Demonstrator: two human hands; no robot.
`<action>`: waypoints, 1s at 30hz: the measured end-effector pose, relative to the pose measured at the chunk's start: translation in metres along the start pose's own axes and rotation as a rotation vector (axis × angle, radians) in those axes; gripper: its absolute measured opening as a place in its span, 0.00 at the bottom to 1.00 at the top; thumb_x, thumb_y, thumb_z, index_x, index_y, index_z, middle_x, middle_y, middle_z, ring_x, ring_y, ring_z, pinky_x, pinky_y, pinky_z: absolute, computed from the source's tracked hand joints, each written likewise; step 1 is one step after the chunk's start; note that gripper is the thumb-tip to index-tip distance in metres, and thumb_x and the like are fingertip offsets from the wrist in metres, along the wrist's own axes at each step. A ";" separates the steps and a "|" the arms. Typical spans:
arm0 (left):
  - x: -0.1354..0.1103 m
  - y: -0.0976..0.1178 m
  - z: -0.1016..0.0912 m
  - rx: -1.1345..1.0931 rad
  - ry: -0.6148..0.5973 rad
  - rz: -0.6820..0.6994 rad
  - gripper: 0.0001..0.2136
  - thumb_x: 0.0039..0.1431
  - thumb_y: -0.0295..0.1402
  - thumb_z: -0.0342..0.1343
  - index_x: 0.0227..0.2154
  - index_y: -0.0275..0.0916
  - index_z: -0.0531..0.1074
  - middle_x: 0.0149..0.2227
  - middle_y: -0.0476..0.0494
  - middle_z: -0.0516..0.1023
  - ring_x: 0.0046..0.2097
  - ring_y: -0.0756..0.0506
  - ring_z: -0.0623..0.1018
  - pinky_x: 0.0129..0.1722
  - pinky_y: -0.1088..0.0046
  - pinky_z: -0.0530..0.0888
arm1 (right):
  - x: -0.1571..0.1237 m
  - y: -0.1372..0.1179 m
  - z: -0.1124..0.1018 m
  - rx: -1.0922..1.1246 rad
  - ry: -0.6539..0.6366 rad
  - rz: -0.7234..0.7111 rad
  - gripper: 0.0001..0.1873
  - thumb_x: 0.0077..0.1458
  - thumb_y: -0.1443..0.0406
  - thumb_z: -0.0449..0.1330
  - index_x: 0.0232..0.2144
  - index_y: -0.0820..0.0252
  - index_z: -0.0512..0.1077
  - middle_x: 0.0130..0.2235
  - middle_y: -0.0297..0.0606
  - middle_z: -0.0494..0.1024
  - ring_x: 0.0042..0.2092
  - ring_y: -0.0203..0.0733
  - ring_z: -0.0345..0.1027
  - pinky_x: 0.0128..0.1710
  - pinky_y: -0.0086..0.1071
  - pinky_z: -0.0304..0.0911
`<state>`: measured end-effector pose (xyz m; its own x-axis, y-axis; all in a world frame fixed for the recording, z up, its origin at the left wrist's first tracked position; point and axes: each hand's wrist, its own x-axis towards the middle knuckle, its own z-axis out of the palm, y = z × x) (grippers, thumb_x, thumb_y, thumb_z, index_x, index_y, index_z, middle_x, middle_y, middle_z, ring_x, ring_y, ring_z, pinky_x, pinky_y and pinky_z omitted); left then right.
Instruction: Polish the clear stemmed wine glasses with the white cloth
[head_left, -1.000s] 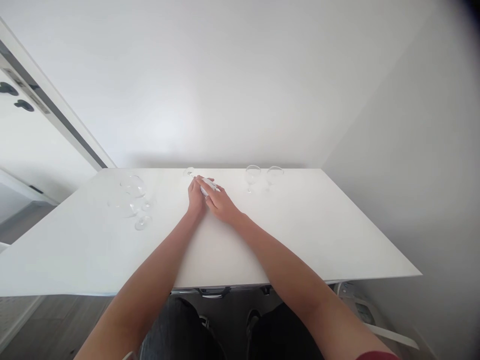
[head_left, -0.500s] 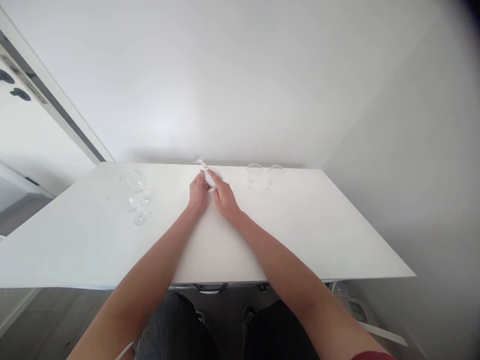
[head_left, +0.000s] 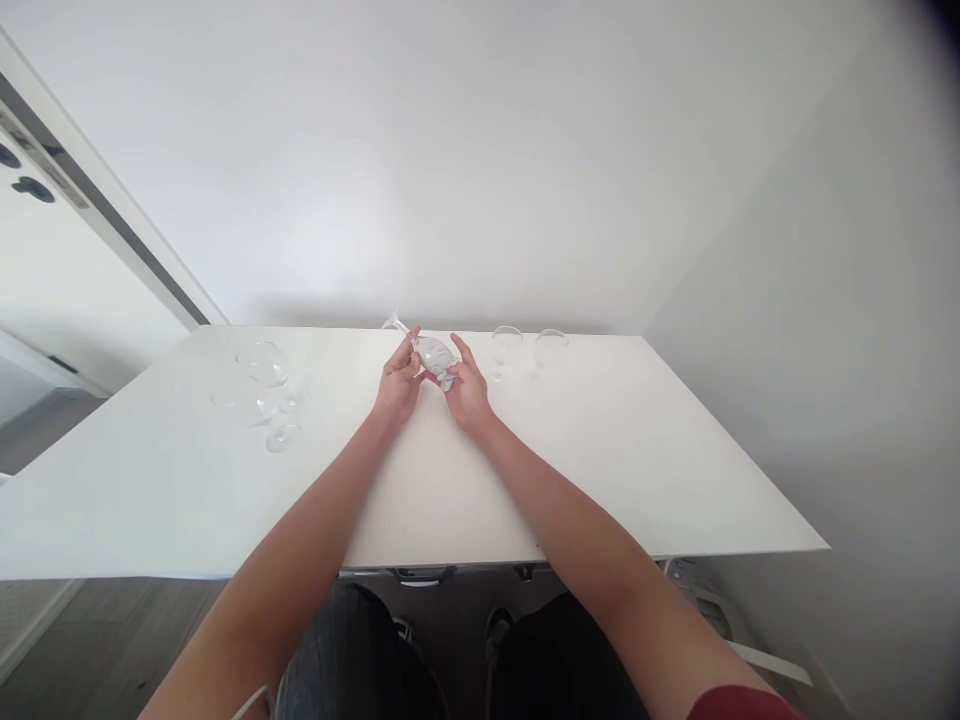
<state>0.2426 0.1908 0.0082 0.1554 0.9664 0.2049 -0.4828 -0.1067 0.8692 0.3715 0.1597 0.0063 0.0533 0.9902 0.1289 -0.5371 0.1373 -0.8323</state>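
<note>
A clear stemmed glass is tilted above the far middle of the table, its foot up to the left and its bowl down to the right. My left hand is closed around it where the stem meets the bowl. A greyish-white cloth shows at the bowl and bunches out at the mouth end. My right hand pinches this cloth between thumb and fingers, with its index finger raised. How far the cloth goes inside the bowl is hard to make out.
On the white table, two clear stemmed glasses stand to the right, one a stemmed glass and another glass beside it. Several more glasses are at the left, their outlines faint. A wall rises behind the table's far edge.
The glass has turned in my hands, its bowl shifting slightly right. My right hand has moved right, off the bowl's side to its mouth, and more of the cloth shows.
</note>
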 end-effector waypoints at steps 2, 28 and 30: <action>0.000 -0.002 -0.001 0.004 0.023 0.009 0.23 0.59 0.43 0.65 0.57 0.48 0.74 0.49 0.41 0.78 0.53 0.39 0.77 0.47 0.63 0.75 | -0.002 0.000 0.003 -0.153 -0.012 -0.100 0.35 0.52 0.66 0.56 0.64 0.48 0.65 0.62 0.35 0.72 0.59 0.44 0.68 0.62 0.44 0.64; 0.000 0.000 -0.001 0.015 -0.018 0.099 0.27 0.53 0.38 0.70 0.56 0.47 0.75 0.60 0.37 0.75 0.50 0.40 0.78 0.44 0.63 0.75 | 0.008 0.001 -0.002 0.005 -0.013 0.007 0.41 0.48 0.67 0.54 0.66 0.48 0.60 0.48 0.35 0.78 0.44 0.41 0.73 0.50 0.41 0.70; 0.000 0.000 0.000 0.011 -0.030 0.101 0.26 0.53 0.37 0.70 0.56 0.47 0.75 0.62 0.36 0.73 0.51 0.38 0.78 0.43 0.62 0.75 | 0.008 -0.001 0.000 0.069 -0.037 0.039 0.40 0.47 0.68 0.54 0.65 0.48 0.62 0.48 0.35 0.78 0.43 0.41 0.72 0.47 0.40 0.72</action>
<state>0.2424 0.1907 0.0083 0.1323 0.9432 0.3047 -0.4875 -0.2058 0.8485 0.3726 0.1675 0.0076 0.0004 0.9930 0.1177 -0.5951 0.0948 -0.7980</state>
